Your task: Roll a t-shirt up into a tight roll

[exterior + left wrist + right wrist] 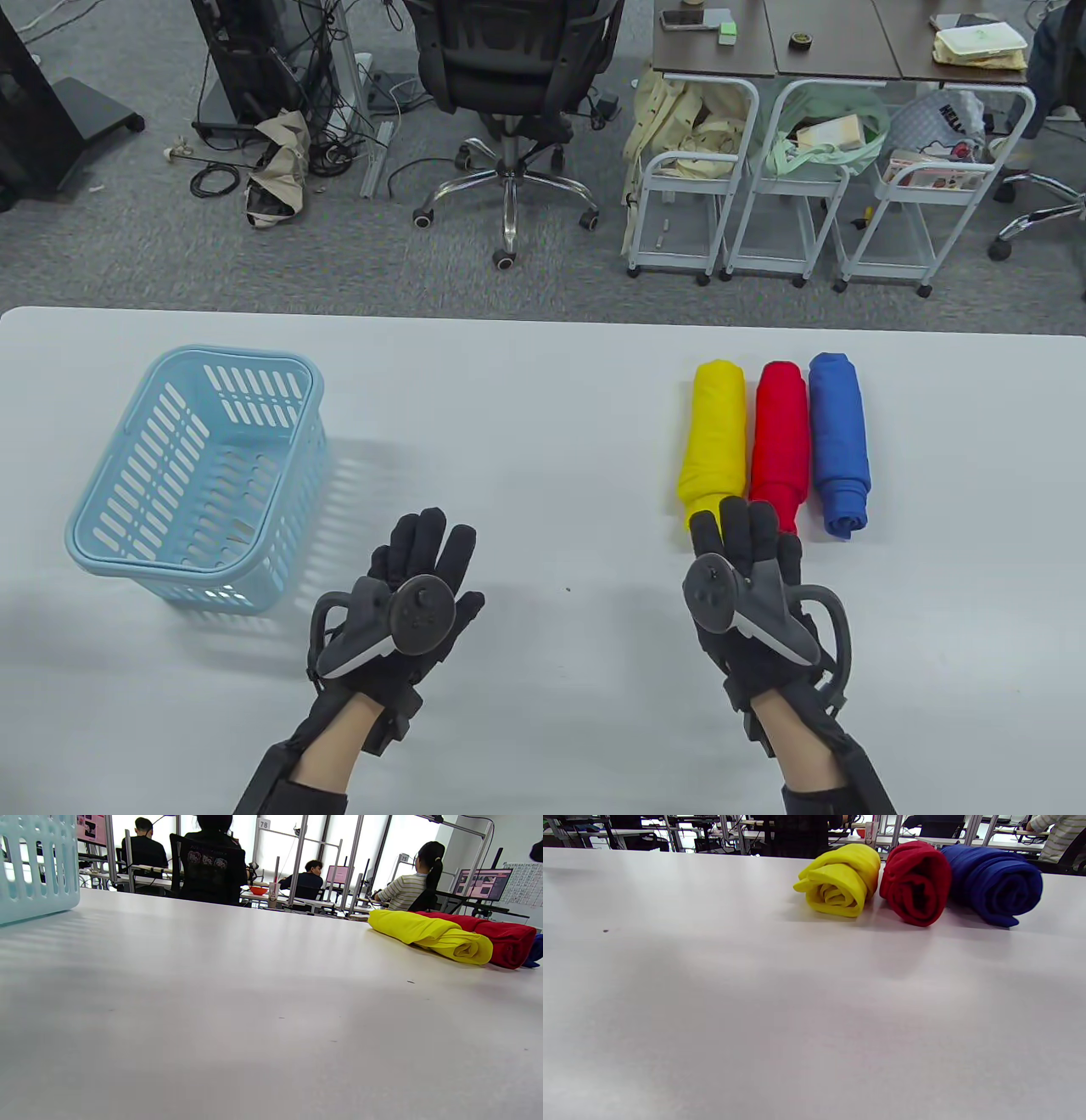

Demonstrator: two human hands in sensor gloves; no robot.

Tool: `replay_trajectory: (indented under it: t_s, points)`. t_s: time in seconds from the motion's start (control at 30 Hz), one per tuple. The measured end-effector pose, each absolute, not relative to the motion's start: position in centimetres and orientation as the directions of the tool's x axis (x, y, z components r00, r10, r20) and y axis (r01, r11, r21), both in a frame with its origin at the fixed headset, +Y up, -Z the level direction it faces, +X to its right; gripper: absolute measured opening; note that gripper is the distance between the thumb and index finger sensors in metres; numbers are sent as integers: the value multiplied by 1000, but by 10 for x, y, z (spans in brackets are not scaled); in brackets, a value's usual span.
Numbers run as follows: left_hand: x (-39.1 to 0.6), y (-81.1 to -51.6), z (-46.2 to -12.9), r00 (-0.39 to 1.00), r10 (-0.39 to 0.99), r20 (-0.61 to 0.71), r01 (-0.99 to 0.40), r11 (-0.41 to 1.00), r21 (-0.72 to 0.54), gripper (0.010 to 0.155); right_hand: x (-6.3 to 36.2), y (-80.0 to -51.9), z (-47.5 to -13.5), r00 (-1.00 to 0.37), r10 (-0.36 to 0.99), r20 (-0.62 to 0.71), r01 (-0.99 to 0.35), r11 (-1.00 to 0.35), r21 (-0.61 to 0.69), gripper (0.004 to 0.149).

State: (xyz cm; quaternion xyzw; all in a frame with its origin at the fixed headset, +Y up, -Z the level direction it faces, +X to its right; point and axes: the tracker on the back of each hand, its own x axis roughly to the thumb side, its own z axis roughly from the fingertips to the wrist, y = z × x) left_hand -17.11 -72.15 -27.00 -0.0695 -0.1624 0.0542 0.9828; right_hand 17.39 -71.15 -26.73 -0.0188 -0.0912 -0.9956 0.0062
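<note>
- T-shirt rolls: three lie side by side on the right half of the table (543,407), each already wound into a cylinder running from the near edge toward the far edge.
- Yellow roll (713,437) is the leftmost of the three; the red roll (780,437) sits in the middle, touching or just beside the yellow; the blue roll (840,441) is on the right, just beside the red.
- In the right wrist view the near ends face the camera: yellow roll (840,882) shows a loose spiral with a flap sticking out to its left; red roll (916,882) and blue roll (997,882) show tighter, rounder ends.
- In the left wrist view the yellow roll (432,935) lies in front of the red roll (496,938); only a sliver of blue shows at the frame's right edge.
- Right hand (747,569): fingers straight and together, palm down, holding nothing. Its fingertips overlap the near ends of the yellow and red rolls in the table view; whether they touch the fabric cannot be told.
- Left hand (416,586): fingers straight and slightly spread, palm down over bare table, holding nothing, well apart from the rolls.
- Light blue slotted basket (199,475) stands upright on the left part of the table, near the left hand but apart from it; its wall (34,866) fills the upper left corner of the left wrist view.
- An office chair (509,85) and wheeled trolleys (814,170) stand on the floor beyond the table.
</note>
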Motion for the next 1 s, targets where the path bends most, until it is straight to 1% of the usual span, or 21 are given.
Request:
replay_trajectory:
  t_s: [0.03,0.1,0.17,0.2,0.23,0.27,0.43,0.57,0.87,1.0]
  points:
    - [-170,-722,-270,943,118,311,-74,986,-152,70,175,-717,-267,-999,-2,38,9,-986,169,76]
    - [-167,-725,-270,948,76,308,-35,990,-137,70,176,-724,-268,-999,2,49,9,-973,230,79]
    - [-166,-726,-270,952,27,304,9,993,-116,70,177,-725,-268,-998,-41,52,52,-974,221,81]
    - [-165,-727,-270,953,-9,302,40,994,-98,70,178,-724,-267,-996,-64,68,79,-966,248,83]
    - [-165,-727,-271,950,-36,309,66,994,-90,70,179,-724,-266,-994,-71,85,90,-961,260,83]
    - [-166,-727,-271,950,-43,309,74,993,-91,71,181,-723,-264,-994,-64,83,82,-966,246,83]
    - [-174,-733,-279,958,-22,285,61,990,-127,71,189,-716,-263,-998,-26,61,39,-974,222,81]
    - [-180,-734,-282,966,-11,259,49,989,-141,71,189,-716,-262,-997,-27,66,41,-973,226,79]
    - [-187,-728,-281,973,4,232,27,992,-126,72,184,-721,-261,-996,-4,88,27,-965,262,79]
    - [-189,-730,-282,969,40,242,4,984,-179,71,183,-726,-260,-996,9,92,18,-955,296,78]
